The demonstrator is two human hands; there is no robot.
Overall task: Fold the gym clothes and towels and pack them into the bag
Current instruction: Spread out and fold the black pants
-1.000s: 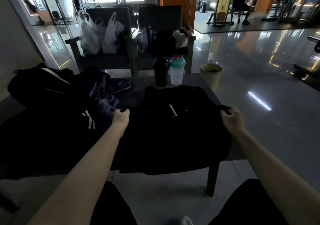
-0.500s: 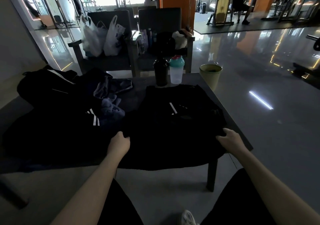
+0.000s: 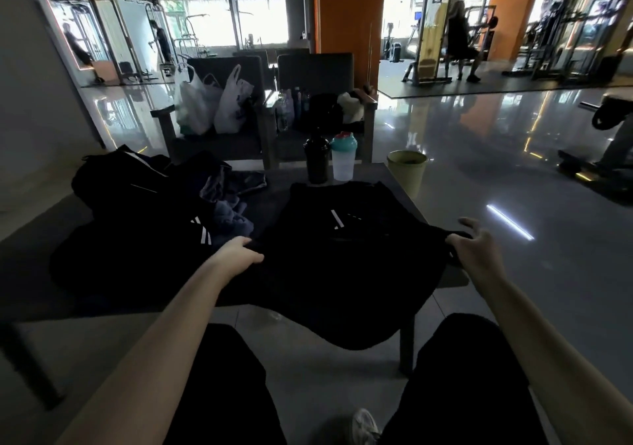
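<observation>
L hand (image 3: pixel 241 251), R hand (image 3: pixel 474 252) — on shirt (image 3: pixel 342 273)

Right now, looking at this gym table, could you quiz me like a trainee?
1. True or false: the black garment hangs over the table's near edge.
2. What stands beside the black bottle? A) teal-lidded shaker B) a shoe C) a book
3. Fill in: the garment is gripped by the left hand and the ____ hand.
Key: 1 true; 2 A; 3 right hand.
</observation>
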